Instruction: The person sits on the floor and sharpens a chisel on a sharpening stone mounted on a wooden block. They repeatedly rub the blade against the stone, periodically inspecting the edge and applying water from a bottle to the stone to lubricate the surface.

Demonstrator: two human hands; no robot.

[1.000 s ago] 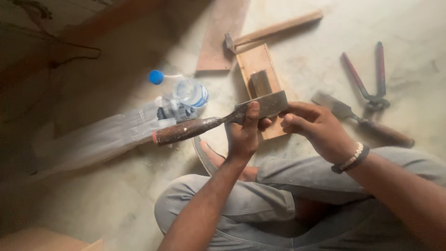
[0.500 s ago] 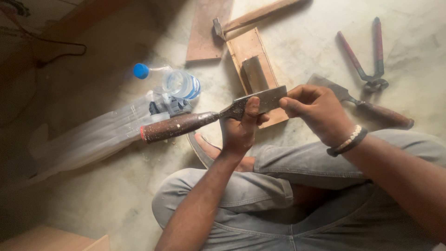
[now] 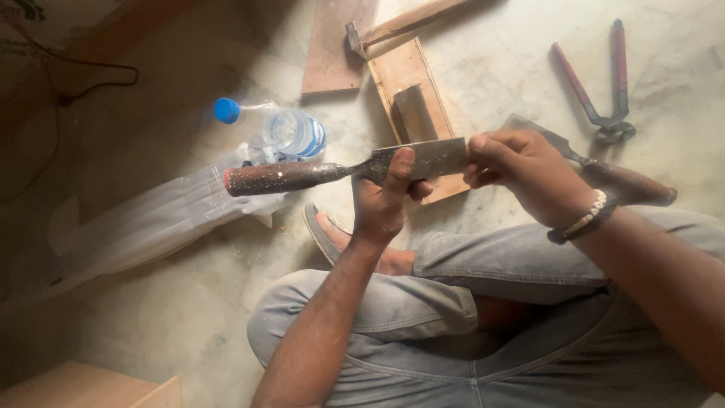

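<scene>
Since the earlier frame your chisel [image 3: 355,170] sits a little lower in view and more level; both grips are unchanged.

- Chisel: broad flat steel blade, dull grey; round wooden handle, dark and paint-flecked, pointing left. Held above your crossed legs.
- Your left hand [image 3: 384,198]: fingers clamped around the blade's neck, thumb laid up on the flat.
- Your right hand [image 3: 521,174]: fingers pinched together on the blade's right end; beaded bracelet at the wrist.
- Far, on the pale floor: wooden block [image 3: 417,113], rectangular, with a dark stone set in it; hammer [image 3: 400,24]; red-handled pincers [image 3: 600,83].
- Left: clear plastic bottle [image 3: 276,128], blue cap.
- Right, behind your hand: second chisel [image 3: 615,177].
</scene>
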